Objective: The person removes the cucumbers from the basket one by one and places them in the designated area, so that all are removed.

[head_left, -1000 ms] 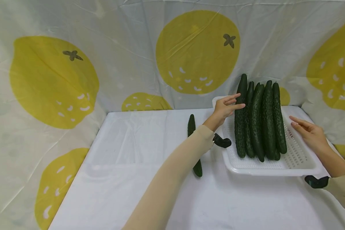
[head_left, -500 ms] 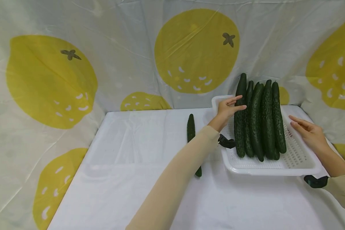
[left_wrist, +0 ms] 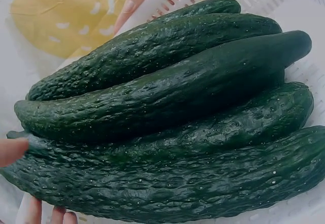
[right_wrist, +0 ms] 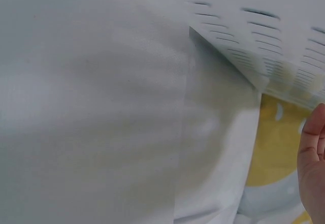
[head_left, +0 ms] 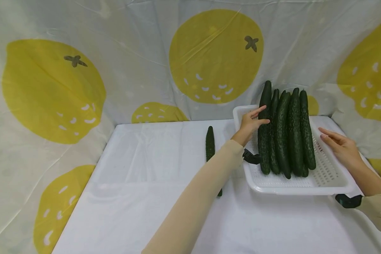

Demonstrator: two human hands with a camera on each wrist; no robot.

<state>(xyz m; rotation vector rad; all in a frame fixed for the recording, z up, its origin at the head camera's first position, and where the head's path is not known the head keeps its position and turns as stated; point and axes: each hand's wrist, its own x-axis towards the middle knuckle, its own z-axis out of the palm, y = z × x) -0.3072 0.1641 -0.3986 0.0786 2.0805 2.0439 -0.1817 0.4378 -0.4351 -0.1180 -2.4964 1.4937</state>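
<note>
No readable text, label, brand, number or sign anywhere.

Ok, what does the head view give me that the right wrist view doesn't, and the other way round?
Only the head view shows the row of cucumbers inside the basket, the lone cucumber on the table and the left hand.

Only the right wrist view shows the slotted outside of the basket, from a low angle.

Both show part of the basket, the right hand and the lemon-print backdrop.
</note>
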